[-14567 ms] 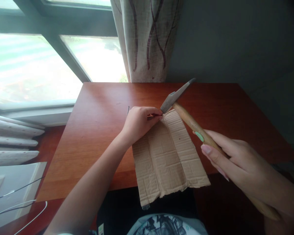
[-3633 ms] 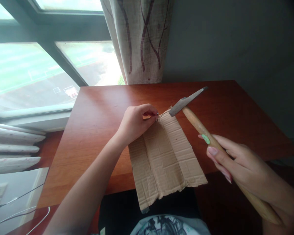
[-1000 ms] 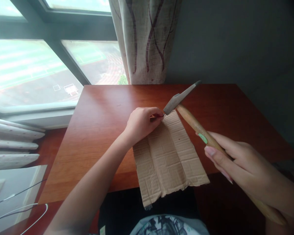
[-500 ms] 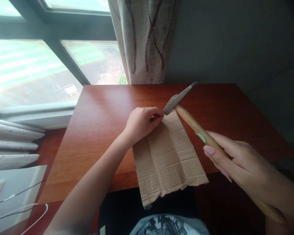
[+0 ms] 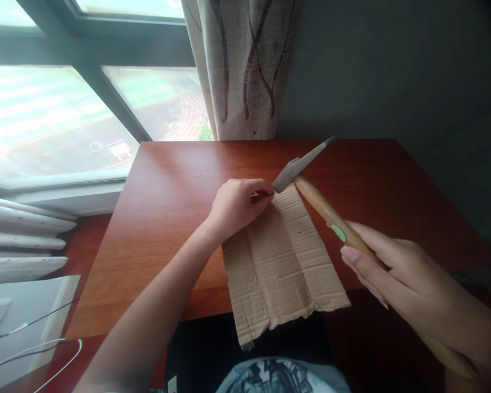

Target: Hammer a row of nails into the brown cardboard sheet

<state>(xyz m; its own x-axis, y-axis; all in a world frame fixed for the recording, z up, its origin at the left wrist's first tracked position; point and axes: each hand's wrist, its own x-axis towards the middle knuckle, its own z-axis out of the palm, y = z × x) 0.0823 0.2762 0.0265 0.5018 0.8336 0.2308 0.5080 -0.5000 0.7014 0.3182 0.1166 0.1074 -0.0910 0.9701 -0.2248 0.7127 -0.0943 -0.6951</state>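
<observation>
A creased sheet of brown cardboard lies on a red-brown wooden table, its near end hanging over the table's front edge. My left hand rests at the sheet's far left corner, fingers pinched on a small nail that is mostly hidden. My right hand grips the wooden handle of a hammer. The grey metal head of the hammer sits right by my left fingertips, just above the cardboard's far edge.
A patterned curtain hangs behind the table beside a large window. White slats and a white surface with thin cables lie to the left. A grey wall is on the right.
Hardly anything has shifted in the last second; the hammer head stays by my left fingertips. Compared with 3.6 s ago, the head has come left and down toward the pinched nail.
</observation>
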